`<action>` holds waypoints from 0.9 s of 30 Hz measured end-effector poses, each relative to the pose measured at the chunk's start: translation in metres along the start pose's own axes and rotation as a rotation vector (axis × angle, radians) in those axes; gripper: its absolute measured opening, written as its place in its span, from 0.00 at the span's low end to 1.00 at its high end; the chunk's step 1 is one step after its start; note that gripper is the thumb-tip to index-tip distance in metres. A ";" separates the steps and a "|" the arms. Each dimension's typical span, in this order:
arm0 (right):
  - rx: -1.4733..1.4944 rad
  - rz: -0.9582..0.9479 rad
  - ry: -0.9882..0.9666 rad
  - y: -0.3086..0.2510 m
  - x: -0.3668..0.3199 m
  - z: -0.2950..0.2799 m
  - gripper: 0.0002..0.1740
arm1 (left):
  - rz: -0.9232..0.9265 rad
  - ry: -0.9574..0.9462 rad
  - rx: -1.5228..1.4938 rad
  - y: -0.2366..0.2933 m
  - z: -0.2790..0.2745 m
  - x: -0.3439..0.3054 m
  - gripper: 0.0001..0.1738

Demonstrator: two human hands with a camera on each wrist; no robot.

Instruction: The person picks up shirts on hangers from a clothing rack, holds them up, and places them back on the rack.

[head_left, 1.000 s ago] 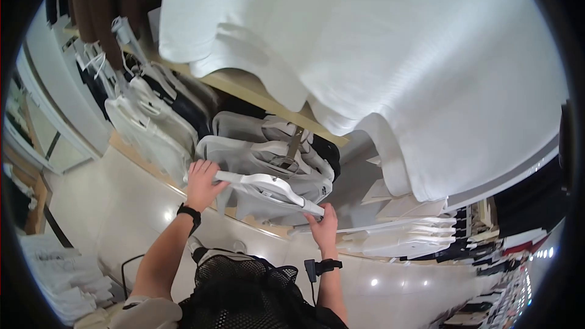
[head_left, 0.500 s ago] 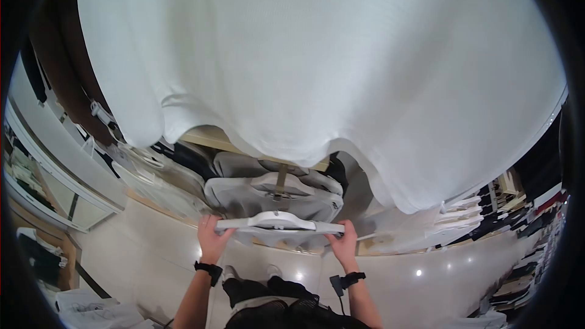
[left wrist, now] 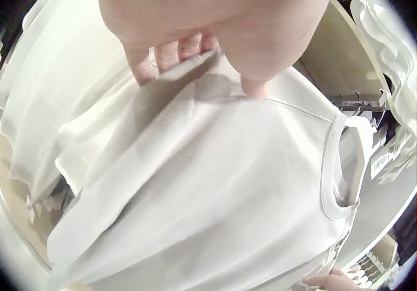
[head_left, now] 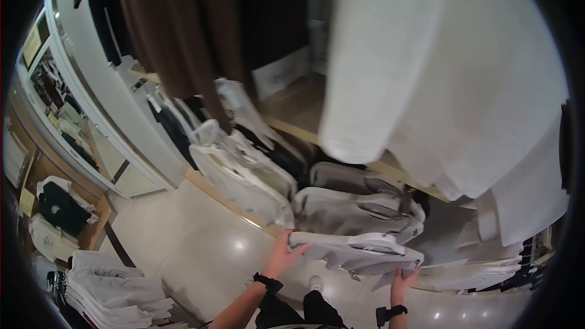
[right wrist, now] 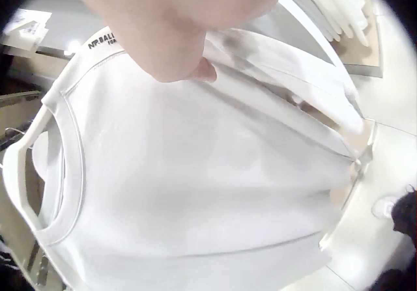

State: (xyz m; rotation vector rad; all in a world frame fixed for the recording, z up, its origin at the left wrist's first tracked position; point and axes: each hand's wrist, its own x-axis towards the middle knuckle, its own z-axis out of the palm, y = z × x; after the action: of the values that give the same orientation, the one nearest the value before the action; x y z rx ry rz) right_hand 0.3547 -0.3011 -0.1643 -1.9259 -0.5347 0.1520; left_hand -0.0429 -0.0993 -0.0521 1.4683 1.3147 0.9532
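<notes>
A pale grey crew-neck sweatshirt hangs on a white hanger between my two hands. Its left-side shoulder is pinched by my left hand, with the thumb on the front and the fingers behind. On the opposite shoulder, my right hand grips the cloth near small dark lettering; most of its fingers are hidden behind the fabric in the right wrist view. The neckline and smooth front show in both wrist views. More grey sweatshirts hang just behind on a rail.
Large white garments hang above and in front, beside brown ones. Cream tops hang to the left over a wooden ledge. White clothes stand at lower left. Pale floor lies below.
The head view has swung left, so the sweatshirt and hands appear further right and brown garments show more. Both hands keep their hold on the shoulders, the sweatshirt drawn out from the rail.
</notes>
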 end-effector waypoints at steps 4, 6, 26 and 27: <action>-0.414 -0.080 0.009 -0.003 -0.065 0.007 0.54 | 0.058 0.066 -0.030 -0.051 -0.058 -0.025 0.24; -0.464 0.038 0.030 -0.016 -0.101 0.035 0.55 | -0.058 0.096 -0.084 -0.061 -0.105 -0.041 0.25; 0.133 -0.085 -1.289 -0.320 -0.333 0.402 0.16 | -0.178 0.488 -0.106 -0.132 -0.468 -0.055 0.26; 0.136 -0.085 -1.291 -0.321 -0.331 0.402 0.16 | -0.167 0.492 -0.117 -0.140 -0.467 -0.054 0.26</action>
State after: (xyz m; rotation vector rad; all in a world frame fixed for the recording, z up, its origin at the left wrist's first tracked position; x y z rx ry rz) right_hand -0.1738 -0.0030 -0.0871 -1.4607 -1.3754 1.3752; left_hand -0.5335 -0.0891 -0.0539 1.0486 1.6689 1.3055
